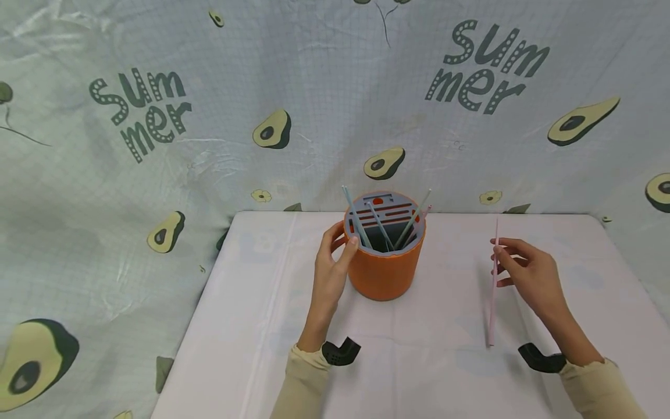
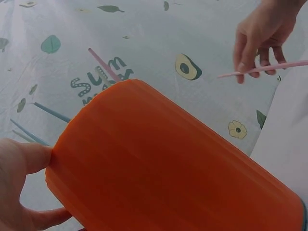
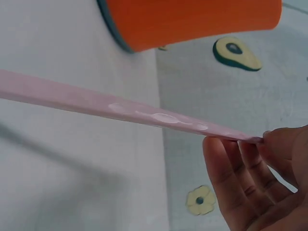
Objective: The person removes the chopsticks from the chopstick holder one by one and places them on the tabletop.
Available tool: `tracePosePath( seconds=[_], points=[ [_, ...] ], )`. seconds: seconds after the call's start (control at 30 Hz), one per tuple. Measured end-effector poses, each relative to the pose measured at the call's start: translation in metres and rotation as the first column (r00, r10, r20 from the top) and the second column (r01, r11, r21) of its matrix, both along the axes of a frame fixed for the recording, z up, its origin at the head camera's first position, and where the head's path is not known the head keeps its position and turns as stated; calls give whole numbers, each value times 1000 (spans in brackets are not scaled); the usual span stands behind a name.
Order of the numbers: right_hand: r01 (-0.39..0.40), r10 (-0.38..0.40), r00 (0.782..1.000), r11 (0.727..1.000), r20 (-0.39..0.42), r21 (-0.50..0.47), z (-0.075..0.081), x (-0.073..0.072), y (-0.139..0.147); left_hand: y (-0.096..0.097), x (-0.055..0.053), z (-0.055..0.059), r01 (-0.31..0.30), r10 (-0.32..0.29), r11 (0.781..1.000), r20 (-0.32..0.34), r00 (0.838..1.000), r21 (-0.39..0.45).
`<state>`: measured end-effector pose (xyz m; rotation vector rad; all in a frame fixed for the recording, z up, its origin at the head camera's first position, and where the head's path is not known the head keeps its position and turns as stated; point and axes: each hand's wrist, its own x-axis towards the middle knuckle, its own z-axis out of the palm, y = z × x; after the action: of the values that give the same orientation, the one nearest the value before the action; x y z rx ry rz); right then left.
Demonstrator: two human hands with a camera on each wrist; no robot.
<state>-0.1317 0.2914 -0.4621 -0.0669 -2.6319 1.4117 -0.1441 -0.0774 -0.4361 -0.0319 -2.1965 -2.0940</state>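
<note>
I see the left hand (image 1: 330,270) gripping the rim of an orange cylindrical holder with a grey slotted top (image 1: 384,276), upright on the white-covered table (image 1: 419,361), thin pastel sticks (image 1: 350,201) leaning inside. Further right, my feed shows the right hand (image 1: 534,276) pinching a slender pink stick (image 1: 492,314) above the table.

- Head: high, facing forward and down across the surface (image 1: 419,372).
- Left wrist: close beside the orange container (image 2: 168,163).
- Right wrist: close along the pink stick (image 3: 96,103).
- Wrist views share both.
</note>
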Motion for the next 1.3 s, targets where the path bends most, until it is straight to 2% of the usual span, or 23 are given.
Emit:
tracePosePath(
  seconds=[0.3, 0.53, 0.73, 0.93, 1.03, 1.3],
  points=[
    [-24, 6, 987, 994, 159, 109, -30, 4, 15, 0, 0, -1, -4, 4, 1000, 1, 1000, -1],
    [4, -49, 974, 980, 222, 199, -53, 5, 25, 0, -1, -3, -9, 9, 1000, -5, 1000, -11],
    [62, -122, 974, 955, 193, 292, -63, 8, 24, 0, -1, -4, -10, 10, 1000, -3, 1000, -10],
    [85, -140, 982, 927, 128, 365, -69, 11, 18, 0, -2, -4, -7, 7, 1000, -26, 1000, -4],
    [86, -135, 985, 925, 110, 369, -72, 12, 16, 0, -2, -5, -5, 5, 1000, -26, 1000, -6],
    [67, -130, 981, 922, 142, 382, -72, 9, 14, 0, 0, -4, -3, 3, 1000, -20, 1000, -5]
  ],
)
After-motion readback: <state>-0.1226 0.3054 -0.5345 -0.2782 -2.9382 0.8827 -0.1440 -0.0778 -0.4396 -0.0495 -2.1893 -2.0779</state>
